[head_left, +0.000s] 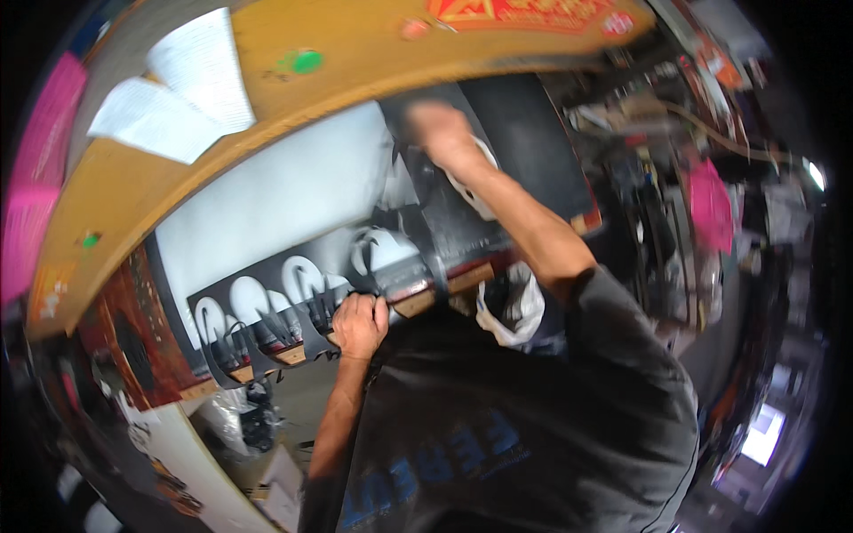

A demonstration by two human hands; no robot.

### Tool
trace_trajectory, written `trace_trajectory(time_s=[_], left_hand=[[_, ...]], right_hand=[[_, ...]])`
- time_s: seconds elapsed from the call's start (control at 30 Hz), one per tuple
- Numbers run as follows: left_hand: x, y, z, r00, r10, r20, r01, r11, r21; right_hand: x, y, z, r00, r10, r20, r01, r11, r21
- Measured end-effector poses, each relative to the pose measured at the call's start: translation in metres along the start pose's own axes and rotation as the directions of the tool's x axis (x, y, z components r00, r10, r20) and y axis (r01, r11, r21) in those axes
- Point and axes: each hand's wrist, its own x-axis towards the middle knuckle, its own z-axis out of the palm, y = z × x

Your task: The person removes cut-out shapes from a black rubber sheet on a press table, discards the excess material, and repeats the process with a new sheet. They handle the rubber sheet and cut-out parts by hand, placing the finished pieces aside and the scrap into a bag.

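My left hand rests at the bench's front edge, fingers curled in, beside a row of black curved pieces. Whatever its fingertips close on is hidden. These pieces hang partly over the edge, and rounded white-and-black shapes show behind them. A larger curved piece lies just beyond my left hand. My right hand reaches far over the black bench surface; motion smears its fingers, so I cannot tell what they hold. Under my right forearm, a white curved band is partly covered.
A white sheet covers the bench's left part. Behind runs a yellow-brown raised ledge with written papers and a green lump. A white plastic bag hangs at the front edge. Cluttered shelves and a pink sheet stand at right.
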Motion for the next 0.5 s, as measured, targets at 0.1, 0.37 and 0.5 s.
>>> trace_trajectory(time_s=[0.1, 0.37, 0.5], left_hand=[[-0.002, 0.001, 0.004, 0.999, -0.048, -0.016, 0.048, 0.999, 0.006], [0.020, 0.017, -0.020, 0.969, -0.218, 0.115, 0.228, 0.971, -0.075], [0.040, 0.035, -0.057, 0.868, -0.451, 0.206, 0.479, 0.870, -0.114]], right_hand=[[0.024, 0.015, -0.016, 0.995, -0.042, 0.087, 0.015, 0.957, 0.290], [0.027, 0.010, -0.023, 0.992, 0.042, 0.116, -0.102, 0.812, 0.574], [0.021, 0.006, -0.010, 0.993, 0.021, 0.119, -0.097, 0.727, 0.680]])
